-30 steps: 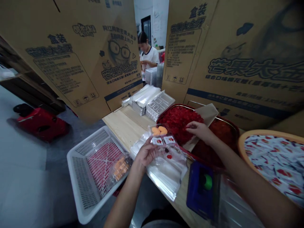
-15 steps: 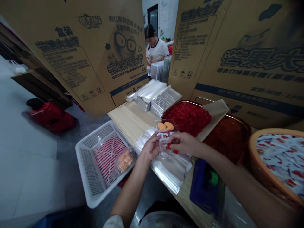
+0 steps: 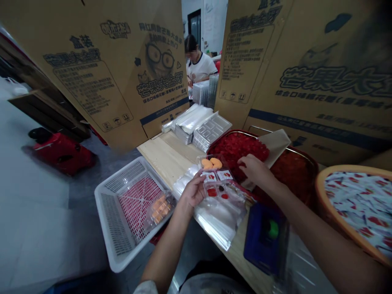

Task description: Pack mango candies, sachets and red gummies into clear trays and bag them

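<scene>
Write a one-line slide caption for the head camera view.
Left hand holds a clear bag; right hand reaches over a tray of red pieces.

On my head feed, the left grip (image 3: 192, 190) pinches a clear plastic bag (image 3: 225, 200) with red pieces inside, over a stack of clear bags (image 3: 214, 222). The right grip (image 3: 255, 170) sits at the edge of the red candied pieces (image 3: 239, 148) heaped in a paper-lined tray (image 3: 308, 169). Just beyond my left grip, orange pieces (image 3: 211, 163) lie in a clear pack on the wooden worktop (image 3: 167, 157).
</scene>
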Motion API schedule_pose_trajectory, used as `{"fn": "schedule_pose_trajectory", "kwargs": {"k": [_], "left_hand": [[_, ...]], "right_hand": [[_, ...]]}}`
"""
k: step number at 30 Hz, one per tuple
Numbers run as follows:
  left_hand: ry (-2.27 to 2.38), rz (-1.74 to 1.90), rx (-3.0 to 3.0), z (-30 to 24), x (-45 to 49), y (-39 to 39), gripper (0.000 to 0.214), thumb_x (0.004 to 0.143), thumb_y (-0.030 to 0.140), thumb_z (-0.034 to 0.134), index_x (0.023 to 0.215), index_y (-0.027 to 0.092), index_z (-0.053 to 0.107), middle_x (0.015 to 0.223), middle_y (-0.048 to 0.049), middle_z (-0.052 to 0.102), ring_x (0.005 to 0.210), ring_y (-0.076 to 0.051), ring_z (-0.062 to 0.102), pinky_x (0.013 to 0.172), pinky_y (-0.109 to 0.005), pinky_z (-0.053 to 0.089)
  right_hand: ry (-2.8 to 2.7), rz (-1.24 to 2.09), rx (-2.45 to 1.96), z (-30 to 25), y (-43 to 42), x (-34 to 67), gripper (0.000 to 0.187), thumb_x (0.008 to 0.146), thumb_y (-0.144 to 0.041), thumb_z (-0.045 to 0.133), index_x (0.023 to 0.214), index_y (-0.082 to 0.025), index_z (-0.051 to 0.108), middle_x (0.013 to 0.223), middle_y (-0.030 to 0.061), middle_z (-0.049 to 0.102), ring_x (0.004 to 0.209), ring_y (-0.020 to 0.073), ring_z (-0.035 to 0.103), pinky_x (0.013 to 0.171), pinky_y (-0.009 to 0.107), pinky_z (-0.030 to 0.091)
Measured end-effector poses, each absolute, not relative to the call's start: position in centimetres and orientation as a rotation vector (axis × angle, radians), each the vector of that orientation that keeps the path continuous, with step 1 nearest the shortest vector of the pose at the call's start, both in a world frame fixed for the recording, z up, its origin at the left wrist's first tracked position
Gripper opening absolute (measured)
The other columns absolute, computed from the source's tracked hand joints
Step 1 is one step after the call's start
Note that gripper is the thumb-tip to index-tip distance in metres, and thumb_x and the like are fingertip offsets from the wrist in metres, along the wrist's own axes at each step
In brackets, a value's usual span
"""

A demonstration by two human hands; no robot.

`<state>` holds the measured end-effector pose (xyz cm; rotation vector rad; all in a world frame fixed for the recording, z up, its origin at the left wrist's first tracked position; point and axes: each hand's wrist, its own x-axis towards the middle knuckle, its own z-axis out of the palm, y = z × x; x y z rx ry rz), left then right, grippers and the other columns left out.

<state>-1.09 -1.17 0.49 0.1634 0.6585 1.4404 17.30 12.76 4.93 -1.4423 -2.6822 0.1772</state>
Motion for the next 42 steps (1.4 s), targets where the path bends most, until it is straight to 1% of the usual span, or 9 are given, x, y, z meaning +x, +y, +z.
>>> {"fn": "schedule_pose_trajectory", "kwargs": {"k": [4,9,16,18,23,26,32,37,42], "left_hand": [[0.672,1.433,0.169,0.2,-1.3,-1.2,0.05,0.079,0.013,0.057,0.126,0.025,0.046,0.11,-0.008,0.065,0.09,-0.023,0.067,0.084,-0.046,0.051],[0.682,1.417,0.199,0.3,-1.5,-1.3,0.051,0.079,0.015,0.057,0.127,0.025,0.046,0.111,-0.0089,0.065,0.089,-0.024,0.068,0.082,-0.045,0.052],[0.713,1.413,0.216,0.7,-1.5,-1.5,0.053,0.078,0.015,0.058,0.128,0.025,0.043,0.11,-0.0089,0.065,0.094,-0.025,0.067,0.084,-0.047,0.051],[0.703,1.405,0.22,0.6,-1.5,-1.5,0.054,0.079,0.014,0.057,0.129,0.026,0.042,0.109,-0.0082,0.065,0.094,-0.025,0.067,0.084,-0.048,0.05],[0.69,1.389,0.232,0.7,-1.3,-1.5,0.056,0.08,0.013,0.054,0.132,0.027,0.039,0.104,-0.007,0.066,0.093,-0.026,0.067,0.083,-0.049,0.05],[0.715,1.39,0.229,0.9,-1.1,-1.6,0.056,0.08,0.012,0.054,0.132,0.027,0.039,0.102,-0.0067,0.066,0.093,-0.026,0.067,0.081,-0.047,0.051],[0.73,1.38,0.235,1.0,-0.6,-1.8,0.057,0.078,0.013,0.057,0.131,0.029,0.041,0.107,-0.0062,0.065,0.095,-0.026,0.066,0.081,-0.046,0.051],[0.72,1.365,0.266,1.4,0.1,-2.2,0.057,0.078,0.013,0.056,0.132,0.029,0.042,0.107,-0.0056,0.066,0.094,-0.025,0.067,0.083,-0.046,0.051],[0.698,1.344,0.293,1.9,0.6,-2.6,0.058,0.08,0.013,0.053,0.134,0.028,0.039,0.11,-0.0062,0.066,0.095,-0.025,0.066,0.084,-0.046,0.052]], "right_hand": [[-2.777,0.029,-1.568,4.0,14.6,17.7,0.019,0.083,-0.01,0.05,0.093,-0.013,0.066,0.1,0.0164,0.062,0.094,0.0275,0.059,0.072,0.034,0.037],[-2.785,0.026,-1.556,3.2,15.1,17.8,0.015,0.082,-0.011,0.051,0.088,-0.012,0.065,0.096,0.0169,0.063,0.092,0.0273,0.059,0.074,0.036,0.033],[-2.639,0.127,-1.541,3.6,15.4,19.4,0.016,0.085,-0.021,0.049,0.085,-0.018,0.064,0.093,0.0097,0.063,0.087,0.0213,0.058,0.067,0.029,0.036],[-2.596,0.233,-1.466,4.4,14.4,19.8,0.014,0.084,-0.022,0.049,0.084,-0.019,0.063,0.09,0.0066,0.063,0.083,0.0183,0.058,0.067,0.027,0.039],[-2.47,0.918,-1.023,6.3,9.2,20.3,0.012,0.077,-0.027,0.053,0.077,-0.019,0.062,0.076,0.002,0.061,0.07,0.0158,0.055,0.062,0.025,0.043],[-2.516,0.932,-1.003,6.7,6.4,20.0,0.01,0.074,-0.022,0.055,0.073,-0.018,0.064,0.072,0.0024,0.059,0.067,0.0154,0.054,0.06,0.024,0.041],[-2.483,0.886,-1.04,6.3,4.5,19.8,0.011,0.072,-0.014,0.056,0.077,-0.019,0.065,0.078,0.0026,0.06,0.072,0.0156,0.056,0.063,0.023,0.041],[-2.387,0.861,-1.035,6.2,3.5,20.0,0.022,0.069,-0.009,0.055,0.087,-0.02,0.064,0.082,0.0028,0.058,0.076,0.0162,0.056,0.069,0.025,0.044],[-2.206,0.843,-1.077,7.5,1.0,22.5,0.023,0.08,-0.02,0.051,0.101,-0.021,0.06,0.094,0.0057,0.06,0.084,0.0185,0.057,0.076,0.029,0.046]]}}
